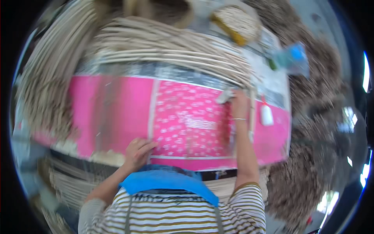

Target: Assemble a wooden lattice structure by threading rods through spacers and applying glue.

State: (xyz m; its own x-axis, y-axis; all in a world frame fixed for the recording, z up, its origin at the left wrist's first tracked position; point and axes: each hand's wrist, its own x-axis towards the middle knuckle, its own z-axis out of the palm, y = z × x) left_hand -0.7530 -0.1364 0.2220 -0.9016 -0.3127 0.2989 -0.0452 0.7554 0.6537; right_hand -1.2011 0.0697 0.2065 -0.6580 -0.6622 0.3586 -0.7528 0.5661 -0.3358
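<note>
A pink patterned sheet [175, 136] with white marks and a white border lies in front of me. My right hand [238, 102] is closed on a crumpled whitish cloth [225, 96] at the sheet's far right corner. A reddish-brown smear, blurred, runs down the sheet's right side below it. My left hand [138, 152] rests at the near left corner of the sheet, its fingers stretched to the right and touching the surface. To the right of my right forearm lies a white bottle [266, 115] with a red nozzle.
Long pale sticks [167, 41] lie across the table's far side, with more bundles [58, 74] at the left. A yellow block with a pale top [237, 25] sits at the back. At the far right is a blue, clear plastic bag [294, 58]. Brown fibrous heaps [300, 175] line the right.
</note>
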